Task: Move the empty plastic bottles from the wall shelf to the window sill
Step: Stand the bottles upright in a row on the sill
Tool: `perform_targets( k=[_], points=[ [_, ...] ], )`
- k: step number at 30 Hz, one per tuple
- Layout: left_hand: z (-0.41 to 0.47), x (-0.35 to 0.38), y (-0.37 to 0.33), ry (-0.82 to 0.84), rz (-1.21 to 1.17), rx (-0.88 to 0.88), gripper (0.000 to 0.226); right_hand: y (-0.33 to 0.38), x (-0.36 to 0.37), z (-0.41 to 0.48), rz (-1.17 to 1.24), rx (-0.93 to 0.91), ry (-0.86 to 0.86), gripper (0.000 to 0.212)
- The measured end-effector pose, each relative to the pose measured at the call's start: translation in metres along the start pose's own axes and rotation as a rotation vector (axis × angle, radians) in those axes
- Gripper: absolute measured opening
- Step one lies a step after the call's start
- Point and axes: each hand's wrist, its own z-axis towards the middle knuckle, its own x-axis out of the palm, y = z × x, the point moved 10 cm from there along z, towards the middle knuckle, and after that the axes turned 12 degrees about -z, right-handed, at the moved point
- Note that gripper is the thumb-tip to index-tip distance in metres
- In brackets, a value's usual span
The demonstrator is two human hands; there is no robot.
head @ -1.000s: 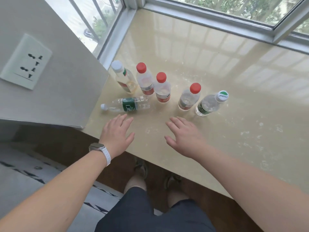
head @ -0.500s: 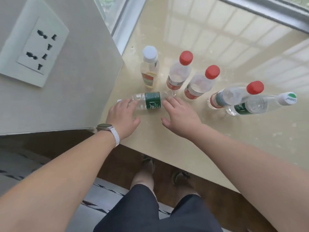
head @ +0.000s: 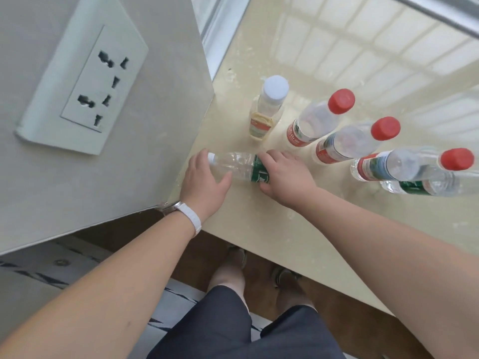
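A clear plastic bottle with a green label point(head: 238, 167) lies on its side on the beige window sill point(head: 259, 216), cap pointing left. My left hand point(head: 204, 185) cups its neck end and my right hand point(head: 282, 174) wraps its labelled base end. Behind it stand a white-capped bottle point(head: 268, 107) and three red-capped bottles point(head: 316, 120) point(head: 355, 141) point(head: 404, 164). Another green-labelled bottle point(head: 427, 185) stands at the right edge, partly cut off.
A grey wall panel with a white power socket point(head: 85, 89) rises directly left of the sill. The window frame point(head: 215, 27) runs along the back. The sill's front edge drops to a wooden floor where my feet point(head: 233, 263) stand.
Both hands moved forward from hovering over the sill and closed around the lying green-labelled bottle. The camera leaned in closer over the bottles.
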Motion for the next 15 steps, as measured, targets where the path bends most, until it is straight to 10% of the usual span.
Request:
perform_targets(
  k=[5, 15],
  points=[
    [-0.010, 0.018, -0.001, 0.010, -0.338, -0.215, 0.100, -0.016, -0.001, -0.027, 0.212, 0.146, -0.047, 0.059],
    [-0.051, 0.081, -0.056, 0.202, -0.840, -0.281, 0.054, -0.044, -0.009, -0.094, 0.672, 0.288, -0.200, 0.063]
  ],
)
